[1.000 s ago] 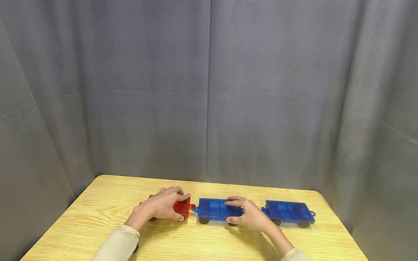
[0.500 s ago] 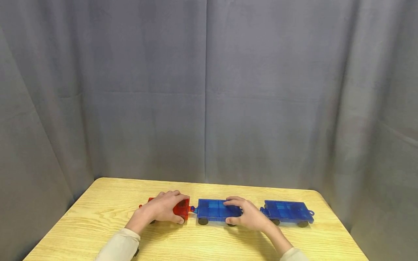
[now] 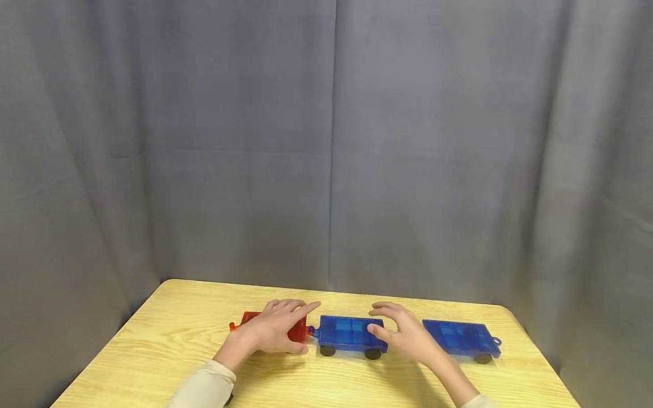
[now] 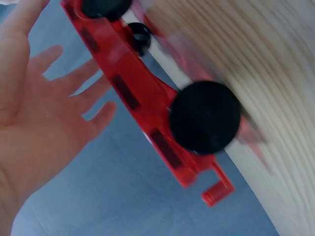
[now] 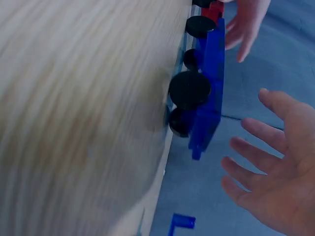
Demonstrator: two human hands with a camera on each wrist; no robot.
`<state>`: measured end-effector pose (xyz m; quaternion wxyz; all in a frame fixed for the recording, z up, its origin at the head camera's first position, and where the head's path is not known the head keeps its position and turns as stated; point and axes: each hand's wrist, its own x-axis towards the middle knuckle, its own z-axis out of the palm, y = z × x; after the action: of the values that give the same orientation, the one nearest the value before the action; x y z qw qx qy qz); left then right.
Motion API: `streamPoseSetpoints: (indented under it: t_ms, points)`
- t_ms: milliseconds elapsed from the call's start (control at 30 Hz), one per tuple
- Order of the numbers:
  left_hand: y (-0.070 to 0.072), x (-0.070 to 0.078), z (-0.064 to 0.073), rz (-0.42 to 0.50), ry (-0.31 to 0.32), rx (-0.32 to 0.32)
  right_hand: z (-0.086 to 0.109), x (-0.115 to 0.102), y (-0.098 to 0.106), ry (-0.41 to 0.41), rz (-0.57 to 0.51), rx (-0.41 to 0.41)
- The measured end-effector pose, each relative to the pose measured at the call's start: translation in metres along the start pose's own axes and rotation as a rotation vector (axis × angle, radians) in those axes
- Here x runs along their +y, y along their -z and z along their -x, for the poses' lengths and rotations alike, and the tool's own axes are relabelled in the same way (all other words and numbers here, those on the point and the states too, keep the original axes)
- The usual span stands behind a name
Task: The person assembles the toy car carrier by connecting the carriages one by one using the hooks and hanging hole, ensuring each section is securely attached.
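A red translucent toy train car (image 3: 300, 330) with black wheels stands on the table at the left. My left hand (image 3: 270, 331) is over it with fingers spread; in the left wrist view the palm and fingers (image 4: 93, 91) lie beside the car's side. A blue toy train car (image 3: 347, 335) stands in the middle, and the two meet end to end at their couplings (image 3: 312, 330). Beside its right end my right hand (image 3: 408, 337) is held with loosely spread fingers, holding nothing. A second blue car (image 3: 459, 340) stands farther right, its left end partly hidden by that hand.
The wooden table (image 3: 367, 391) has its back edge just behind the cars. Grey curtains (image 3: 245, 170) hang behind it and at both sides. In the right wrist view, a blue coupling peg (image 5: 184, 220) appears apart from the middle car.
Both hands have loosened: my left fingers have spread off the red car, and my right hand has come off the middle blue car. The head view has shifted slightly.
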<state>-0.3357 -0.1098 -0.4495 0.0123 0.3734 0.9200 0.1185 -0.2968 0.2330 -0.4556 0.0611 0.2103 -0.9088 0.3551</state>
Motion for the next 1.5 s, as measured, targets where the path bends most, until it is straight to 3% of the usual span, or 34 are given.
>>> streamPoseSetpoints:
  t_ms: [133, 233, 500, 800, 1033, 1333, 1500]
  points:
    - [0.0, 0.014, -0.011, -0.022, -0.081, 0.09, 0.007, 0.004, 0.013, 0.011, 0.056, 0.089]
    - [-0.002, 0.025, -0.018, -0.025, -0.103, 0.121, 0.012, 0.008, 0.022, 0.038, 0.094, 0.146]
    - [-0.011, 0.045, -0.037, -0.066, -0.085, 0.112, 0.024, 0.019, 0.041, 0.066, 0.156, 0.214]
    - [-0.022, 0.057, -0.064, -0.037, -0.097, 0.111, 0.04, 0.042, 0.06, 0.067, 0.231, 0.269]
    - [-0.036, 0.068, -0.069, 0.022, -0.05, 0.076, 0.06, 0.066, 0.071, 0.003, 0.259, 0.238]
    - [-0.041, 0.073, -0.07, -0.033, -0.052, 0.059, 0.08, 0.085, 0.079, -0.079, 0.38, 0.146]
    - [-0.041, 0.074, -0.074, -0.074, -0.056, 0.065, 0.083, 0.094, 0.078, -0.125, 0.381, 0.109]
